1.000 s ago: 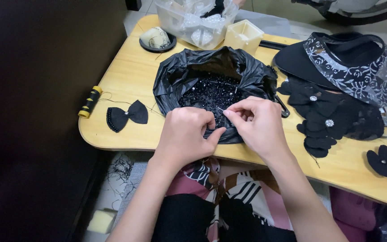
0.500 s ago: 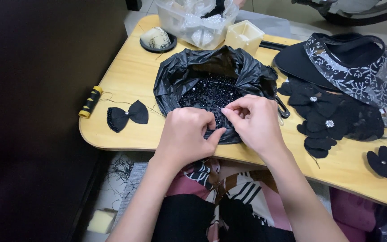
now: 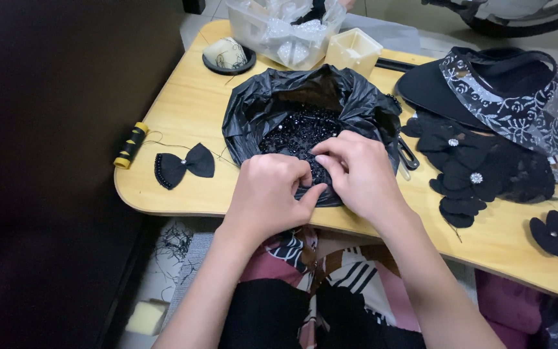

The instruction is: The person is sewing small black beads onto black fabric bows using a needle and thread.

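Beads, tiny black shiny ones, sat heaped in an opened-up black plastic bag in the middle of the wooden worktop. Both hands hovered right at the bag's near edge, so the heap lay just ahead of the fingertips, away from the person. Left hand was curled, thumb reaching across to meet the right hand, whose fingers were pinched together on something too small for me to make out, maybe a bead or needle, honestly couldn't tell. Right hand looked slightly nearer the heap. Off to the left lay a black bow and a thread spool; black fabric flowers were piled to the right.
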